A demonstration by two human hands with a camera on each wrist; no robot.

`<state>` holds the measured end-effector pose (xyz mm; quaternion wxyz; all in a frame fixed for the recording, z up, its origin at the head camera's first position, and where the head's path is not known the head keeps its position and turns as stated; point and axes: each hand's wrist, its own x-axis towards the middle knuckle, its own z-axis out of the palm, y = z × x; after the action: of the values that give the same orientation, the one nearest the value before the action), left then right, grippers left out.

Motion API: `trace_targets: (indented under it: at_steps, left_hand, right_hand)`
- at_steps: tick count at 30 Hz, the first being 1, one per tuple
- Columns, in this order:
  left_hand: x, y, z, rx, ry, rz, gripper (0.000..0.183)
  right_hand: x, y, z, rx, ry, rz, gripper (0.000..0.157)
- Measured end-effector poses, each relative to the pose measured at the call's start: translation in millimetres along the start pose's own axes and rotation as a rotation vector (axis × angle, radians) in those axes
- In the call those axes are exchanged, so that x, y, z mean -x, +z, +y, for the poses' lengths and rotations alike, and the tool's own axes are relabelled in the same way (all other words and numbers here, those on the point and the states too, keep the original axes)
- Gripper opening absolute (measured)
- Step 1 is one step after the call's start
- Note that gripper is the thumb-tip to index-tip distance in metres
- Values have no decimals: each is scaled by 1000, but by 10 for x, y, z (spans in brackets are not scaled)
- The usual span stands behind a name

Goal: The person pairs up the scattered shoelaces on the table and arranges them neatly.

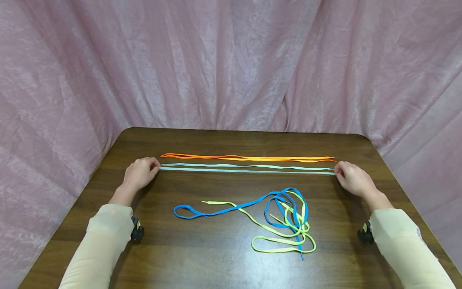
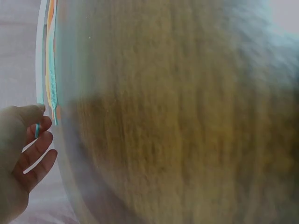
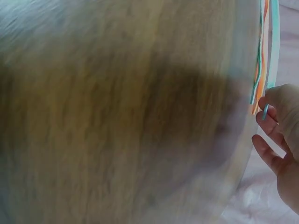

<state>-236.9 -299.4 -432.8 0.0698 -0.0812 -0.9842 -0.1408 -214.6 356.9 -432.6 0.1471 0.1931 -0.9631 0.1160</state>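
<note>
A mint-green shoelace (image 1: 216, 170) runs straight and taut between the two hands across the tabletop. My left hand (image 1: 142, 172) pinches its left end between thumb and index finger; in the left wrist view the tip of this lace (image 2: 37, 130) pokes out below the fingers. At the other end, my right hand (image 1: 353, 178) pinches the lace, and its tip (image 3: 265, 112) shows past the fingertips in the right wrist view. Just behind it lies a second mint-green strand (image 1: 202, 164), slightly wavy, with its ends free beside the hands.
Behind the mint strands lies an orange shoelace (image 1: 252, 159), doubled lengthwise. Nearer the front, a blue shoelace (image 1: 223, 211) and a yellow-green shoelace (image 1: 260, 228) lie tangled together. All are on a brown wooden table (image 1: 202, 265), with pink curtains (image 1: 231, 72) around its far sides.
</note>
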Motion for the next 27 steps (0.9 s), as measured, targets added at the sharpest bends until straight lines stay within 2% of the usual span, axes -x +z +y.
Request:
trace_targets:
  at_steps: [6, 16, 27]
  left_hand:
    - [-53, -7, -3, -3, -25, -20, 7]
    - [-126, -4, 26, 0, -53, -52, 8]
    - [-188, 60, 9, -13, -73, -30, 8]
  right_hand:
    - [-58, 19, -5, 2, 26, -23, 13]
    - [-128, 10, 14, 22, 137, -146, 3]
    - [-178, 78, 25, 51, 129, -141, 5]
